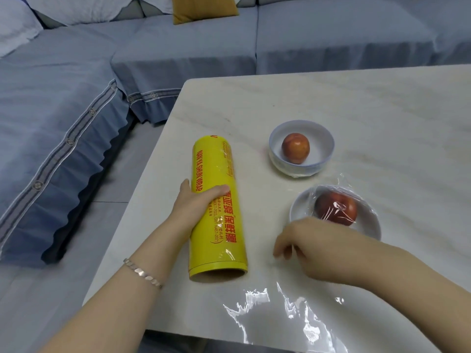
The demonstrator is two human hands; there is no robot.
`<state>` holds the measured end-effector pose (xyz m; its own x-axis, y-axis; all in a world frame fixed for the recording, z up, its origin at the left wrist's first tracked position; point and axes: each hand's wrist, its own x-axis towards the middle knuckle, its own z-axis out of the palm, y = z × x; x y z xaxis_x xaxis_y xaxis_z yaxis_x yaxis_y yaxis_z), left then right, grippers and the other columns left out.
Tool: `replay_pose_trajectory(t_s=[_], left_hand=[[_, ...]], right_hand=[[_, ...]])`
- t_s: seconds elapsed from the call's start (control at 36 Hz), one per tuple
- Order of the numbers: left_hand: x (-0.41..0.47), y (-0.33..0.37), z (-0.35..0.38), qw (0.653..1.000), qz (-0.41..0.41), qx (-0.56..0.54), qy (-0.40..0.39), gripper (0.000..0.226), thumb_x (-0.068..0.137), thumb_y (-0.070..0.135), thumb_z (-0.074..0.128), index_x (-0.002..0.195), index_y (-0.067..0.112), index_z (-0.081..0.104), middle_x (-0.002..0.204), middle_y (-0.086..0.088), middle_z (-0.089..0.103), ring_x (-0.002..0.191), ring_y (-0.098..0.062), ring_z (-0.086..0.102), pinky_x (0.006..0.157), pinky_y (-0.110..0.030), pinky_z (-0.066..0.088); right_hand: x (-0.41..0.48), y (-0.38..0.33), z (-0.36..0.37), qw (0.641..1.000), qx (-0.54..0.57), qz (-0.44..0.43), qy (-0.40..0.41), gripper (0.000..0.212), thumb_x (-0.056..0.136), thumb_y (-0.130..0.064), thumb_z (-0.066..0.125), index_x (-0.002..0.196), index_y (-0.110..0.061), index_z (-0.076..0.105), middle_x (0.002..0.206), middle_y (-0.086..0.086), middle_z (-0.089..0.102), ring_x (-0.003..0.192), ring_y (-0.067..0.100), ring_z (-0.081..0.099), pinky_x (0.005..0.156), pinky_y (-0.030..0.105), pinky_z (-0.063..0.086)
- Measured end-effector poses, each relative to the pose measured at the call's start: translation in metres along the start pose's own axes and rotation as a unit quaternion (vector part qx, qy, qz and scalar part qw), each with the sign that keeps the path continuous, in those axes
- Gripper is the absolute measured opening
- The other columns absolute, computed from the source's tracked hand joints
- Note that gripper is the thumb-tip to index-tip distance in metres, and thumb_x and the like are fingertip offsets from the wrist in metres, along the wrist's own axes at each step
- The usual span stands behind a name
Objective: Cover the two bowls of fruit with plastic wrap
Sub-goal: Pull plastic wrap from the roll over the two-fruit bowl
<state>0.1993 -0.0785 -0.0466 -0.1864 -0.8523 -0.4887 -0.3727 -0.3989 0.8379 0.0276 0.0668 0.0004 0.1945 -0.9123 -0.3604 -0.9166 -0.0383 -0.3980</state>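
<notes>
A blue-covered sofa [178, 47] wraps round the far and left sides, and the pale marble-look table [382, 110] fills the rest of your view. On it, the biggest thing is the yellow roll of wrap [216, 169], lying lengthwise near the left edge with its open cardboard end towards you. Your left hand [196, 202] grips it at mid-length, thumb laid over the top, pinning it to the table.

To its right stand the two bowls, well apart from the roll. The near bowl [298, 207] already has film draped over its red fruit [336, 207], though the film looks loose and wrinkled, not sealed to the rim. The far bowl [275, 141], with its blue-patterned rim, is bare – its fruit [295, 148] sits uncovered.

Your right hand [313, 245] hovers just in front of the near bowl, fingers curled down and seemingly pinching the film [267, 314], which spreads in a glossy sheet to the table's near edge.

So, as I judge it, you are midway through the first bowl: the sheet is drawn out but not yet parted from the roll. The next move calls for a firm hold on the roll and a clean tear, then tucking the edges under the rim – film this slack will cling to itself if you let it fold.

The roll reads "NAN YA SHUN WRAP" in red, with large Chinese characters, 保鲜膜 among them; the small print is too fine to trust.
</notes>
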Motion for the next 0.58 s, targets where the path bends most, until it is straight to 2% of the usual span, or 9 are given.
replay_pose_trajectory(t_s=[0.06, 0.11, 0.22, 0.28, 0.31, 0.33, 0.42, 0.53, 0.58], left_hand=[[-0.004, 0.001, -0.003, 0.999, -0.009, -0.038, -0.019, 0.084, 0.063, 0.038, 0.081, 0.134, 0.016, 0.041, 0.113, -0.01, 0.066, 0.09, -0.027, 0.069, 0.069, -0.039, 0.057], [-0.008, 0.004, -0.004, 0.997, 0.0, -0.071, -0.031, 0.082, 0.058, 0.045, 0.078, 0.129, 0.015, 0.048, 0.109, -0.011, 0.068, 0.088, -0.026, 0.07, 0.064, -0.035, 0.057], [-0.02, 0.014, -0.001, 0.995, 0.043, -0.09, -0.018, 0.094, 0.052, 0.071, 0.066, 0.128, 0.018, 0.049, 0.111, -0.009, 0.069, 0.09, -0.025, 0.071, 0.07, -0.037, 0.058], [-0.027, 0.021, 0.002, 0.996, 0.068, -0.059, -0.013, 0.091, 0.056, 0.079, 0.053, 0.126, 0.021, 0.049, 0.11, -0.005, 0.068, 0.088, -0.02, 0.07, 0.067, -0.032, 0.057], [-0.032, 0.024, 0.003, 0.996, 0.082, -0.044, -0.01, 0.085, 0.059, 0.077, 0.046, 0.125, 0.024, 0.049, 0.109, -0.003, 0.067, 0.087, -0.017, 0.069, 0.063, -0.029, 0.055], [-0.036, 0.026, 0.004, 0.995, 0.095, -0.038, -0.011, 0.081, 0.06, 0.075, 0.041, 0.125, 0.026, 0.048, 0.109, -0.001, 0.066, 0.086, -0.016, 0.068, 0.061, -0.027, 0.053], [-0.045, 0.03, 0.002, 0.99, 0.132, -0.029, -0.034, 0.08, 0.061, 0.073, 0.036, 0.128, 0.029, 0.046, 0.111, 0.001, 0.066, 0.086, -0.014, 0.069, 0.06, -0.025, 0.055], [-0.055, 0.025, -0.002, 0.979, 0.187, -0.035, -0.071, 0.101, 0.049, 0.087, 0.052, 0.131, 0.029, 0.046, 0.114, -0.001, 0.068, 0.09, -0.021, 0.071, 0.072, -0.038, 0.059], [-0.058, 0.023, -0.006, 0.978, 0.195, -0.018, -0.075, 0.113, 0.035, 0.085, 0.066, 0.132, 0.034, 0.042, 0.113, 0.005, 0.067, 0.093, -0.02, 0.07, 0.072, -0.036, 0.059]], right_hand=[[0.003, -0.003, -0.005, 0.988, 0.03, -0.021, 0.153, 0.04, 0.08, -0.01, 0.041, 0.109, -0.029, 0.062, 0.098, -0.011, 0.056, 0.092, 0.006, 0.054, 0.082, 0.02, 0.043], [0.006, -0.011, -0.01, 0.952, 0.144, -0.052, 0.263, 0.037, 0.081, -0.027, 0.048, 0.117, -0.028, 0.058, 0.1, -0.012, 0.053, 0.091, -0.002, 0.051, 0.081, 0.011, 0.04], [0.025, -0.037, -0.006, 0.952, 0.262, -0.019, 0.155, 0.097, 0.071, -0.055, 0.068, 0.144, -0.032, 0.009, 0.115, -0.023, 0.026, 0.107, -0.014, 0.025, 0.095, 0.007, 0.022], [0.045, -0.045, 0.009, 0.939, 0.305, -0.013, 0.155, 0.121, 0.051, -0.074, 0.067, 0.145, -0.031, 0.004, 0.131, -0.016, 0.035, 0.121, 0.0, 0.038, 0.106, 0.027, 0.034], [0.051, -0.048, 0.014, 0.925, 0.339, -0.005, 0.171, 0.127, 0.044, -0.079, 0.065, 0.144, -0.031, 0.006, 0.133, -0.008, 0.043, 0.12, 0.009, 0.047, 0.101, 0.036, 0.044], [0.054, -0.047, 0.018, 0.909, 0.372, 0.002, 0.186, 0.121, 0.044, -0.077, 0.068, 0.142, -0.032, 0.011, 0.128, -0.005, 0.05, 0.114, 0.011, 0.054, 0.093, 0.037, 0.049], [0.056, -0.047, 0.009, 0.867, 0.444, 0.01, 0.226, 0.065, 0.07, -0.048, 0.072, 0.115, -0.041, 0.026, 0.105, -0.016, 0.058, 0.09, -0.001, 0.06, 0.076, 0.02, 0.051], [0.074, -0.043, -0.009, 0.811, 0.511, 0.047, 0.283, 0.065, 0.073, -0.05, 0.068, 0.126, -0.026, 0.038, 0.117, -0.006, 0.062, 0.096, 0.009, 0.064, 0.085, 0.03, 0.054], [0.083, -0.041, -0.022, 0.784, 0.54, 0.063, 0.298, 0.063, 0.074, -0.051, 0.067, 0.124, -0.021, 0.042, 0.112, -0.005, 0.063, 0.091, 0.007, 0.065, 0.081, 0.029, 0.055]])
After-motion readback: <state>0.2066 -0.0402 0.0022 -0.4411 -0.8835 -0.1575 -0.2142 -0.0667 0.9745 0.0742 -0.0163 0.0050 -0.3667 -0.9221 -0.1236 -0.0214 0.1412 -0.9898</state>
